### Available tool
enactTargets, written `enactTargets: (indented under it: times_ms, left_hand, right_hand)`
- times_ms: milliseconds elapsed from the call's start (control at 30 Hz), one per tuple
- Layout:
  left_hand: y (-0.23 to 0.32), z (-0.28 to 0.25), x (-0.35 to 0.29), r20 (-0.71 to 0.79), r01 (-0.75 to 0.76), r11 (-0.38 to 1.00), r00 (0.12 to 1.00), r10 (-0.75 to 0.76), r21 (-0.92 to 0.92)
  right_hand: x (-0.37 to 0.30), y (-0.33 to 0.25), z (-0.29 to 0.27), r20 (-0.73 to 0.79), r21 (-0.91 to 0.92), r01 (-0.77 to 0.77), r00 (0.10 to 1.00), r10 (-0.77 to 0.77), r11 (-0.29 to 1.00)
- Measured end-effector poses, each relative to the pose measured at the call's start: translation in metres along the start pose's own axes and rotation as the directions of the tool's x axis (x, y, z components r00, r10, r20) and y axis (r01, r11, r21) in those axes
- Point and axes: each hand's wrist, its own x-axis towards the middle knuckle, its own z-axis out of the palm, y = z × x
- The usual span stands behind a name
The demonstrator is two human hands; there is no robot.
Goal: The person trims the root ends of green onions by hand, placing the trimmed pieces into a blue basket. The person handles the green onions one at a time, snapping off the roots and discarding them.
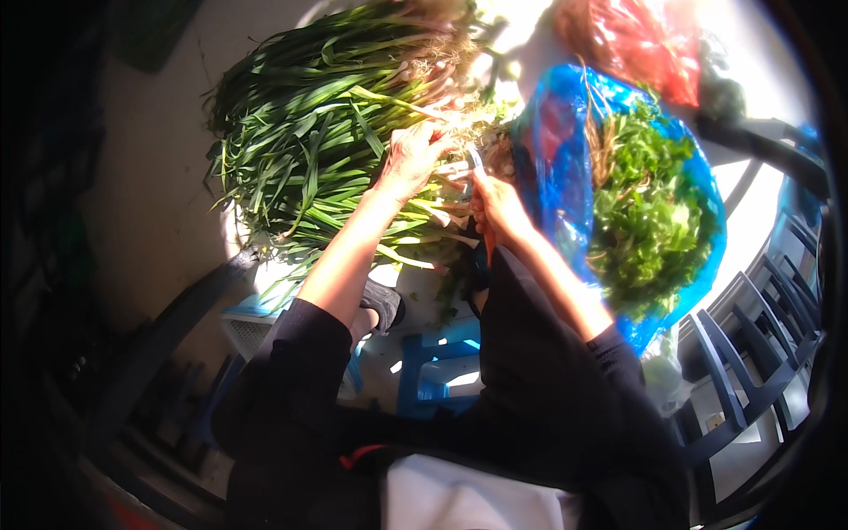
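A big heap of green garlic [305,146] lies in front of me, long flat leaves to the left and pale root ends to the right. My left hand [413,159] is closed over the root side of the heap, its fingers pinched on a green garlic stalk. Just to its right, my right hand [500,210] grips a small knife [478,161]. The blade points up and away from me, close to the pale stalk ends, and an orange handle shows below the fist. Glare washes out the roots between my hands.
To the right stands an open blue plastic bag [565,181] filled with leafy green herbs [652,221]. Behind it sits a red plastic bag [638,49]. Dark slatted chairs [742,371] line the right side. A blue stool [433,375] and a shoe [382,305] are below my arms.
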Motion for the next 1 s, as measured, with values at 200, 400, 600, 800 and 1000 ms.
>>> enactTargets:
  times_ms: [200, 400, 600, 800, 1000]
  left_hand:
    - [0.013, -0.022, -0.028, 0.201, 0.184, 0.870, 0.974, -0.100, -0.458]
    - [0.015, -0.029, -0.029, 0.360, 0.346, 0.768, 0.919, -0.161, -0.540]
    - [-0.008, 0.001, -0.037, 0.243, 0.238, 0.777, 0.963, -0.113, -0.582]
    - [0.021, -0.008, -0.004, -0.279, -0.149, 0.976, 0.942, 0.189, 0.158]
    - [-0.017, -0.023, 0.016, 0.045, -0.244, 0.920, 0.969, 0.242, 0.308]
  right_hand:
    - [-0.006, -0.013, 0.023, 0.146, -0.099, 0.165, 0.978, -0.149, 0.981]
    - [-0.005, -0.016, 0.027, 0.144, -0.312, 0.266, 0.962, -0.231, 0.912]
    - [-0.007, 0.001, 0.031, 0.245, -0.148, 0.361, 0.916, -0.319, 0.921]
    - [-0.014, -0.027, 0.002, -0.002, 0.279, 0.090, 0.996, -0.093, 0.956]
    - [-0.009, -0.008, 0.006, 0.084, 0.151, 0.022, 0.996, -0.034, 0.988]
